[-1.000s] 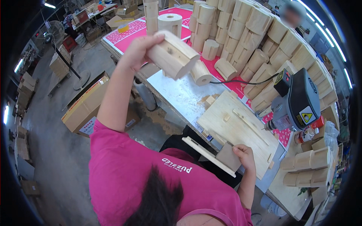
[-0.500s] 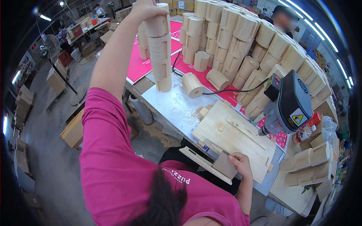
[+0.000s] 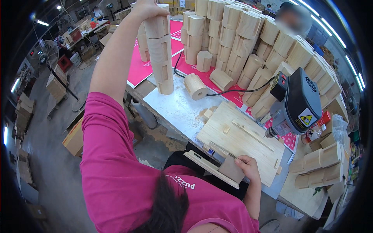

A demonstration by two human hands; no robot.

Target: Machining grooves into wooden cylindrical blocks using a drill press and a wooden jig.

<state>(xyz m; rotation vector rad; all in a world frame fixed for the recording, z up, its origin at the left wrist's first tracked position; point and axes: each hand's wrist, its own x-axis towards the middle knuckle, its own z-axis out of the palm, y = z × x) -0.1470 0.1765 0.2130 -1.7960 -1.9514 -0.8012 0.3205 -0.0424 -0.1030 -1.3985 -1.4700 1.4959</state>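
At the top of the view my left hand (image 3: 148,11) is closed on the uppermost cylinder of an upright stack of wooden cylinders (image 3: 159,48), its fingertips partly hidden. The stack rests on the white, dusty board at the table's left. Low in front of me, my right hand (image 3: 247,166) pinches a flat brown-grey piece of what looks like sandpaper (image 3: 231,170), thumb on top. This piece lies against a pale wooden strip with slots (image 3: 208,165), just off the table's near edge. A loose wooden cylinder (image 3: 195,87) lies on its side beside the stack.
Tall rows of wooden cylinders (image 3: 233,42) fill the back of the table. A grey-black drill head (image 3: 297,103) stands at the right above a wooden board with guide strips (image 3: 237,139). Behind the rows is another person (image 3: 292,19). A black cable (image 3: 237,93) crosses the tabletop.
The view has shifted slightly. Both hands keep their grips, and the stack and the brown-grey piece stay practically where they were.
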